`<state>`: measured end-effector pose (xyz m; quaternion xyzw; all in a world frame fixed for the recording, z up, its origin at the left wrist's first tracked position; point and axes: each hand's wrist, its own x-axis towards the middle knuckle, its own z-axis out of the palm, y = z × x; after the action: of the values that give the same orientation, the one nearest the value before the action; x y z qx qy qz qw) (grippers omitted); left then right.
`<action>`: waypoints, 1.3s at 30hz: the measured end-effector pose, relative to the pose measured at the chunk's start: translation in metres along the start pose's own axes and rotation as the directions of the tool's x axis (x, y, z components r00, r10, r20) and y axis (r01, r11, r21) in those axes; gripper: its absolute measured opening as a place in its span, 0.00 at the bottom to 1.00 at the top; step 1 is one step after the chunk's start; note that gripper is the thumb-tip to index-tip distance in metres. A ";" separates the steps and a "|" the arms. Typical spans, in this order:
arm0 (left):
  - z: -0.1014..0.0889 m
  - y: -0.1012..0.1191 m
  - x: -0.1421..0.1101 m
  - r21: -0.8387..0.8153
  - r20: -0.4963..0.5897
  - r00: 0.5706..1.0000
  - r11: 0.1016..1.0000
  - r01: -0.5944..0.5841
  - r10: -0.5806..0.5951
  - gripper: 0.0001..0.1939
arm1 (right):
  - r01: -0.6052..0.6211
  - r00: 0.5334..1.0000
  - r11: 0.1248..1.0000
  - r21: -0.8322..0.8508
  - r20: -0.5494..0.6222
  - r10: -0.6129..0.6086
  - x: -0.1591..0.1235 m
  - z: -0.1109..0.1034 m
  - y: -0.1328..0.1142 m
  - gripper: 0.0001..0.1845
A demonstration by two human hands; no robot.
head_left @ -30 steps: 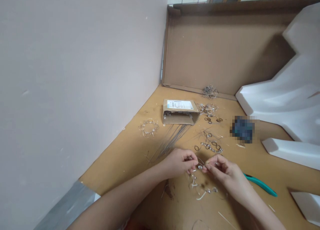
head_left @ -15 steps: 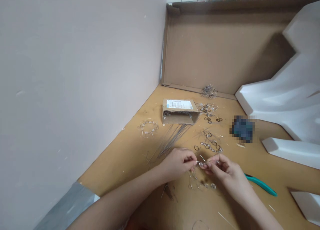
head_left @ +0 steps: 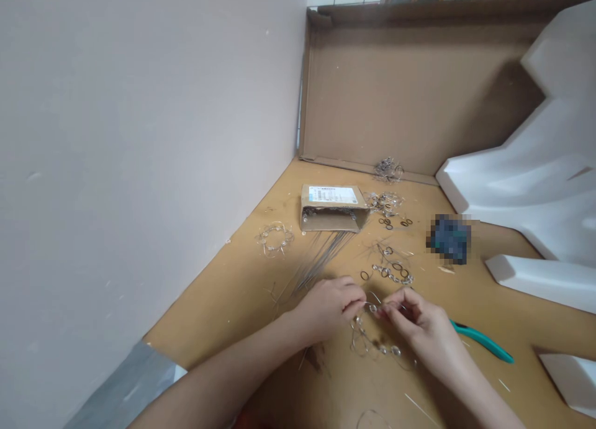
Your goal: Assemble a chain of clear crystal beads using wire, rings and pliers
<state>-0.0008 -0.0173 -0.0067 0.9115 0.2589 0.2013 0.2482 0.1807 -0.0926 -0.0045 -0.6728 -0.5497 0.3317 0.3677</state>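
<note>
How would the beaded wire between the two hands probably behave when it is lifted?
The beaded wire would probably bend easily but keep some curve, since it looks thin and arched. It should be light, because its visible parts are small. It might tangle, as thin beaded loops lie just below.

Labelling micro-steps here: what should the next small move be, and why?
Probably press the thin wire toward the clear bead with the left hand, the right hand anchoring: both hands pinch close together, the bead is between them, and the wire arches up beside it.
</note>
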 end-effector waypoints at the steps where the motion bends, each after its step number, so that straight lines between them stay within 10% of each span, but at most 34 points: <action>1: 0.000 0.000 0.000 -0.008 0.001 1.000 1.000 0.001 -0.001 0.10 | -0.013 1.000 1.000 0.026 -0.003 0.013 0.000 0.000 0.001 0.07; 8: 0.003 0.001 0.002 -0.380 -0.024 0.984 0.913 0.152 -0.174 0.05 | -0.032 0.999 0.996 0.086 -0.035 0.035 0.002 0.002 0.004 0.07; 13: 0.009 -0.005 0.008 -0.829 0.160 0.917 0.454 0.326 -0.365 0.11 | 0.013 1.000 1.000 0.020 -0.027 -0.013 -0.002 -0.001 -0.004 0.08; 16: 0.004 -0.004 0.010 -0.870 0.182 0.915 0.375 0.321 -0.360 0.13 | 0.047 0.999 0.999 -0.010 0.015 -0.047 -0.003 -0.003 -0.007 0.07; 19: -0.002 -0.001 0.009 -0.826 0.209 0.923 0.446 0.344 -0.324 0.09 | 0.040 0.998 0.998 0.055 0.038 -0.042 -0.003 -0.003 -0.006 0.06; 25: 0.000 0.003 0.004 -0.422 -0.056 0.982 0.895 0.142 -0.182 0.07 | 0.023 0.996 0.997 0.077 0.079 -0.029 -0.001 -0.001 -0.008 0.09; 39: -0.006 0.004 0.001 -0.235 -0.072 0.992 0.969 0.080 -0.100 0.08 | 0.086 0.989 0.990 -0.113 0.130 -0.071 -0.010 -0.026 0.010 0.11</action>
<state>-0.0009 -0.0176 0.0007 0.8545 0.2847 0.2563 0.3509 0.2055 -0.1065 0.0008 -0.6490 -0.6165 0.3256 0.3044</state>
